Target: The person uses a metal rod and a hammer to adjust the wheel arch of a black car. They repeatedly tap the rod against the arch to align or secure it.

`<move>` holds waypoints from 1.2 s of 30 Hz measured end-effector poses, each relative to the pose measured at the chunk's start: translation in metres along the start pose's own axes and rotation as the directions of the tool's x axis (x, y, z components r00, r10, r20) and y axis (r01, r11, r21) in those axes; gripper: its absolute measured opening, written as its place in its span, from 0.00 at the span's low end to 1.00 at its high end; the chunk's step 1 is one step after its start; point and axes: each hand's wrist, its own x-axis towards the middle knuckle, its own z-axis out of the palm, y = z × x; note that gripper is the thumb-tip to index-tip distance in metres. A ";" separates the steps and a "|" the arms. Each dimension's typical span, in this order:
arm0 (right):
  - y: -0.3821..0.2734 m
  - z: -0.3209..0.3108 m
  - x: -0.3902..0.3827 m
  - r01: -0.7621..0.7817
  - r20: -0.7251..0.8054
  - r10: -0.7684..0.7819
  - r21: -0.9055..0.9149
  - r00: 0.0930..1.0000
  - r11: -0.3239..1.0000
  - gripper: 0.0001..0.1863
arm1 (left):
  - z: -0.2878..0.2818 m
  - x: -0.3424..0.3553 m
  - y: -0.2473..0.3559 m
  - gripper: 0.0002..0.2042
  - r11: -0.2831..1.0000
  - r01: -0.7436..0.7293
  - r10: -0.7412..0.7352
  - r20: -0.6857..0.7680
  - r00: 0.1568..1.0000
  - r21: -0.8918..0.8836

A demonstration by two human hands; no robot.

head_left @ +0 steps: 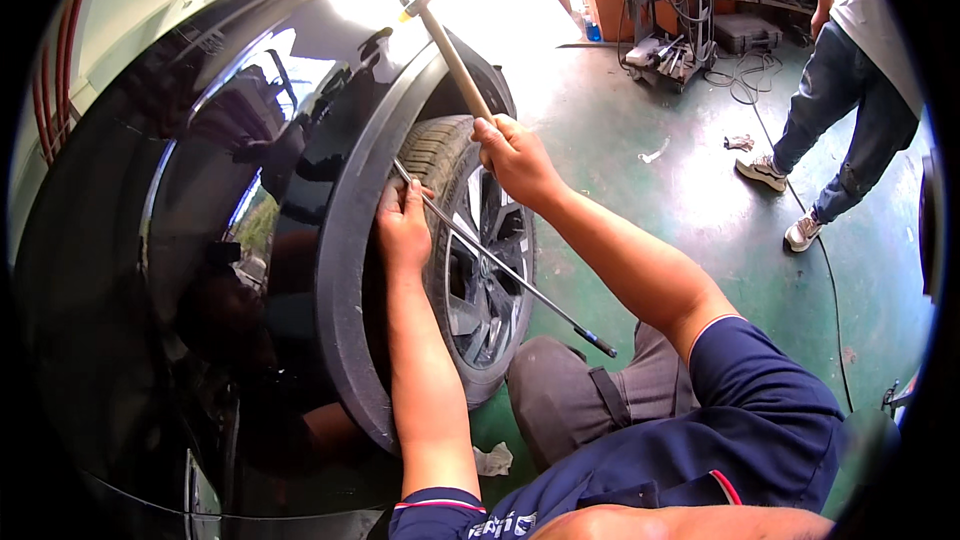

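Note:
My right hand [515,155] is closed around the lower end of a hammer's pale wooden handle [452,62]. The hammer head, with a red face and a yellow face, is raised over the black fender, near its upper edge. My left hand [403,228] reaches into the gap between the tire [436,150] and the wheel arch trim [345,285]. Its thumb and fingers pinch a long thin metal rod [505,268]. That rod slants down across the wheel [488,285] to a dark tip with a blue band. Its upper end sits by the arch edge.
A glossy black car body [270,240] fills the left side. At the far right a person in jeans [850,110] stands beside a cable [828,280] on the green floor. A cart with coiled cables [668,15] and a grey case [746,32] stand at the back.

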 end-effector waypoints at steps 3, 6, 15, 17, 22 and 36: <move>-0.009 0.009 -0.001 0.062 -0.041 -0.063 -0.036 0.997 0.997 0.20 | 0.000 -0.001 0.003 0.09 1.000 -0.008 0.008 0.011 1.000 -0.030; 0.003 0.014 -0.002 0.114 -0.056 -0.116 -0.035 0.992 0.993 0.20 | 0.001 0.000 0.003 0.09 0.999 -0.018 0.018 0.008 1.000 -0.038; 0.016 0.023 0.002 0.113 -0.112 -0.119 -0.061 0.986 0.992 0.20 | 0.003 0.000 0.002 0.08 0.999 -0.045 0.046 -0.003 0.999 0.023; 0.015 0.023 0.001 0.118 -0.134 -0.121 -0.033 0.984 0.993 0.19 | 0.001 0.000 0.001 0.07 0.998 -0.041 0.041 -0.010 0.999 0.038; 0.021 0.025 0.002 0.136 -0.114 -0.142 -0.063 0.983 0.989 0.19 | 0.000 0.002 -0.002 0.07 1.000 -0.021 0.022 0.005 1.000 -0.016; 0.028 0.027 0.001 0.113 -0.146 -0.117 -0.036 0.982 0.993 0.19 | 0.001 0.001 0.000 0.07 0.999 -0.019 0.019 0.000 1.000 -0.036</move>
